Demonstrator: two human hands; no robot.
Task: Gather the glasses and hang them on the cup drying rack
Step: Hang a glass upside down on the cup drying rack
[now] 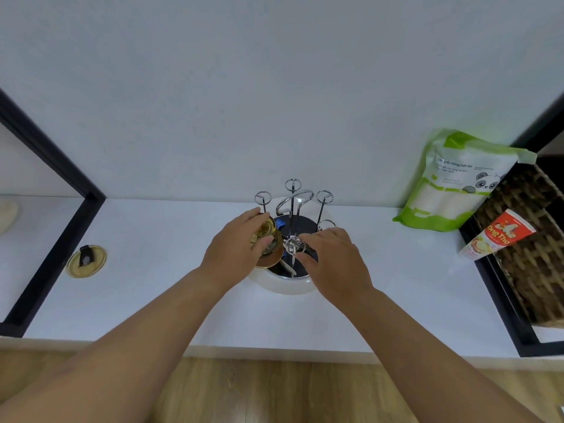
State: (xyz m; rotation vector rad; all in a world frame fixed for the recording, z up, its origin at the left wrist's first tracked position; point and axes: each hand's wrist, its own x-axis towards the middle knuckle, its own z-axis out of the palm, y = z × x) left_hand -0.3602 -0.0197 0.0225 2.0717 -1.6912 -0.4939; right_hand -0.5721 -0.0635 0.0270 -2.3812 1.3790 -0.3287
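A chrome cup drying rack (293,203) with several ring-tipped prongs and a looped handle stands on a round white base (287,286) in the middle of the white counter. My left hand (235,245) grips an amber-tinted glass (270,239), mouth down, over the rack's left side beside a prong. My right hand (332,257) rests over the rack's right front; its fingers curl near the front prong (294,244) and a dark part of the tray. Whether they pinch anything is hidden.
A yellowish round lid (86,261) lies on the counter at left, beside a black frame (61,221). At right stand a green-and-white pouch (457,181), a red-and-white packet (497,239) and a woven basket (531,248). Wooden floor lies below the counter's front edge.
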